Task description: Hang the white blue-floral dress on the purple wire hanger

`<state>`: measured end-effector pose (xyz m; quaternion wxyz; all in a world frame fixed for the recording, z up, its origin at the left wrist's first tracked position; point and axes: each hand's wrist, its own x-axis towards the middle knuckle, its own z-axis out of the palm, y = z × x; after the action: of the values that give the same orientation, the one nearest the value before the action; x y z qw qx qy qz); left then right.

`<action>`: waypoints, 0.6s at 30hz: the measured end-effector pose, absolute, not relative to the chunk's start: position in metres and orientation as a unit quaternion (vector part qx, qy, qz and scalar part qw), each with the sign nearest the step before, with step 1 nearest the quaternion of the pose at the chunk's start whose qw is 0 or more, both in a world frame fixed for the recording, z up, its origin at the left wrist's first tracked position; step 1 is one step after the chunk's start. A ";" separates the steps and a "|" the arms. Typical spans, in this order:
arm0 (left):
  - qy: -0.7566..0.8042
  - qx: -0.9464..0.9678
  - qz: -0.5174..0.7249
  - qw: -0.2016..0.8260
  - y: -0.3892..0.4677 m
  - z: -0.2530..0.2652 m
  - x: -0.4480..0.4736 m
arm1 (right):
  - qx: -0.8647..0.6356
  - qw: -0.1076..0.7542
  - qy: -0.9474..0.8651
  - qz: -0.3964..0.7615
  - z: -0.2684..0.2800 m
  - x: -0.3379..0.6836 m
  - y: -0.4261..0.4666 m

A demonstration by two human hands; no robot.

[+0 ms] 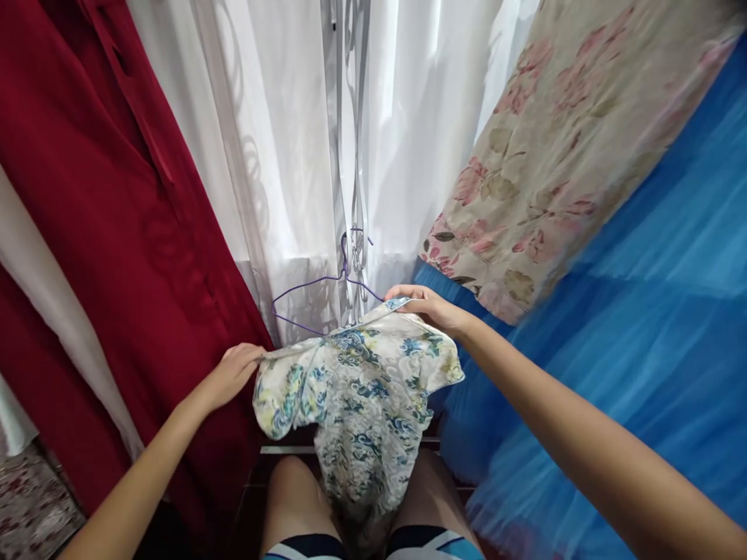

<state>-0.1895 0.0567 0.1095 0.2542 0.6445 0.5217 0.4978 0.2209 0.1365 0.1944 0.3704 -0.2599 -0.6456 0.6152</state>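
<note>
My left hand (230,373) grips the left shoulder of a small floral garment (355,397), white with blue and yellow-green flowers. My right hand (429,306) pinches its right shoulder, holding it spread out above my knees. A thin purple wire hanger (315,284) hangs just behind the garment's top edge, its hook up by the white curtain (292,155). Whether the hanger sits inside the garment I cannot tell.
A dark red curtain (105,218) hangs at the left. A blue mesh net (642,327) fills the right, with a pink-flowered cloth (572,132) draped above it. My bare knees (292,498) are below the garment, and a patterned floor mat (29,505) lies at bottom left.
</note>
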 end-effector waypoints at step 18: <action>0.487 0.627 0.588 0.156 0.131 0.168 -0.142 | -0.328 0.413 -0.605 0.597 0.171 0.253 0.120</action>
<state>-0.1425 0.1314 0.1676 0.1558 0.6265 0.4874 0.5879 0.2535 0.1204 0.1707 0.4131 -0.3280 -0.6046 0.5968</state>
